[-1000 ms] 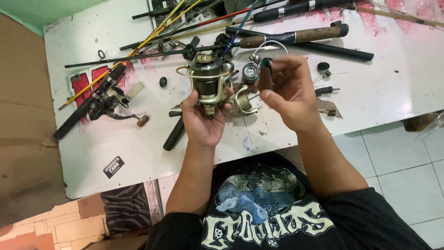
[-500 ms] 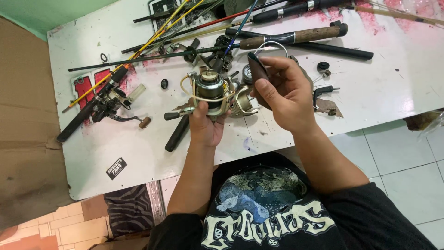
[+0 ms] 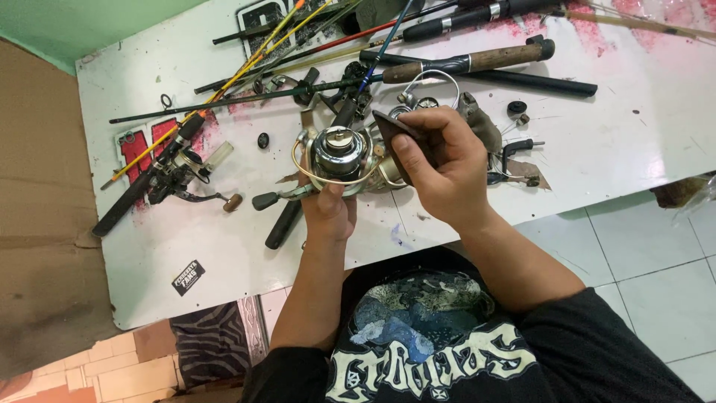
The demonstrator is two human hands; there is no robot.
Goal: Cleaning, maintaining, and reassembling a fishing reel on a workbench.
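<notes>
Grip: your left hand (image 3: 328,213) is clamped from below on the spinning reel (image 3: 337,153); your right hand (image 3: 440,168) pinches a dark flat piece (image 3: 394,130) just beside its spool.
Reel place: held above the white table (image 3: 634,142), near the middle of its near edge.
Around: fishing rods (image 3: 477,61) crowd the far edge; a second reel (image 3: 175,175) lies toward the left edge; small black parts (image 3: 516,109) lie right of your hands.
Labels: small black rectangular sticker (image 3: 189,277) at the near left corner; red-and-white sticker (image 3: 149,142) under the second reel.

Rods w/ cork grip (image 3: 477,61), 2nd reel (image 3: 173,176), black knob (image 3: 516,108) on white table (image 3: 641,119)
</notes>
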